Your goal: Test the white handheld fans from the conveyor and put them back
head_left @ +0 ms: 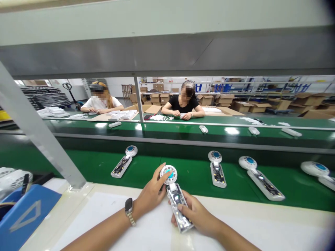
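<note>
A white handheld fan (pixel 179 205) with a round head, a blue centre and an open handle baring its circuit board is held over the near edge of the bench, tilted with its head away from me. My right hand (pixel 200 214) is wrapped round the handle, thumb on the inside parts. Around the fan head is my left hand (pixel 154 190), one finger across the blue centre; its thumb is partly hidden. Similar open fans lie on the green belt: one fan (pixel 121 166) to the left, another fan (pixel 217 170) to the right, a third fan (pixel 264 183) farther right.
A blue bin (pixel 31 212) with white fan parts (pixel 15 178) stands at the left, beside a slanted metal post (pixel 44 139). A shelf (pixel 167 52) spans overhead. Across the green belt (pixel 89 164), two people sit at work among white parts (pixel 159 118) and cardboard boxes (pixel 225 99).
</note>
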{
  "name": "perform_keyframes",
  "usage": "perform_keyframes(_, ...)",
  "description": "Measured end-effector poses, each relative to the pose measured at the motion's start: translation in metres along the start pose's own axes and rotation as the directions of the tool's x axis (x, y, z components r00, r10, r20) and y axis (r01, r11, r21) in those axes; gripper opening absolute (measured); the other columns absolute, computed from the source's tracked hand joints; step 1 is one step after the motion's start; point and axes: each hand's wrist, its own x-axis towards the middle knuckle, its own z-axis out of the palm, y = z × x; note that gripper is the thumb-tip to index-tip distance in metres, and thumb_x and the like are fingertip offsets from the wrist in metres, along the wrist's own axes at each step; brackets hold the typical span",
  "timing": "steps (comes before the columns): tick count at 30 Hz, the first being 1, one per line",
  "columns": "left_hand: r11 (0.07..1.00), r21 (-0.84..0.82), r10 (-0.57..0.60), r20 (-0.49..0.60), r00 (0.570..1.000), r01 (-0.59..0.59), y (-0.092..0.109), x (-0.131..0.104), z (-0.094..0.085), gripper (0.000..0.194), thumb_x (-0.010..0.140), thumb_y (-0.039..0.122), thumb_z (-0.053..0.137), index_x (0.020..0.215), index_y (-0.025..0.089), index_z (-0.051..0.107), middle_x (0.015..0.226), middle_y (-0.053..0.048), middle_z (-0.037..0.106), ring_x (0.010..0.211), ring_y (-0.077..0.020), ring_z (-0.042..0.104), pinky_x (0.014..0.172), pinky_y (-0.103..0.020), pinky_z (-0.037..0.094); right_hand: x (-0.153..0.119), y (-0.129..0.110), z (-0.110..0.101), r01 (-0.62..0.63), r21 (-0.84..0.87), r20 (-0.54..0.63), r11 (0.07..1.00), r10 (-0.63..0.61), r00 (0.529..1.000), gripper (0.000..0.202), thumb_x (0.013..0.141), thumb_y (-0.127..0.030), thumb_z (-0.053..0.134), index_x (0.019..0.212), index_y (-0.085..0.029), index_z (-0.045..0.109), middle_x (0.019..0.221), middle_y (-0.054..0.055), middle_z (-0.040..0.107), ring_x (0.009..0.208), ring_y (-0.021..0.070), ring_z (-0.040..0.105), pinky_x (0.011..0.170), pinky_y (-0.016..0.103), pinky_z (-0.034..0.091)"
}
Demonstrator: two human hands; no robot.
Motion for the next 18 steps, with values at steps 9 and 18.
perform_keyframes(9,0.994,0.016,-0.112,-0.021,0.994,0.112,0.002,0.002,0.000,0.059,0.083,0.007,0.041,0.137,0.025,0.024,0.147,-0.011,0.009,0.126,-0.0273,0.035,0.096,-0.041,0.042,0.020,0.004,-0.002,0.010,0.056,-0.043,0.998,-0.008,0.999,0.052,0.070,-0.044,0.066,0.109,-0.017,0.044,0.076,0.005,0.064,0.062,0.0187,0.064,0.060,0.033,0.048)
perform_keyframes(18,0.992,0.053,-0.105,-0.144,0.984,0.113,-0.003,0.002,0.000,0.062,0.084,0.007,0.036,0.140,0.021,0.013,0.141,-0.010,0.030,0.131,-0.0243,0.026,0.106,-0.047,0.030,0.084,0.001,-0.016,0.227,-0.682,-0.290,0.695,-0.542,0.789,0.033,0.084,-0.029,0.043,0.113,-0.016,0.050,0.120,0.012,0.051,0.115,0.0241,0.044,0.101,0.043,0.031)
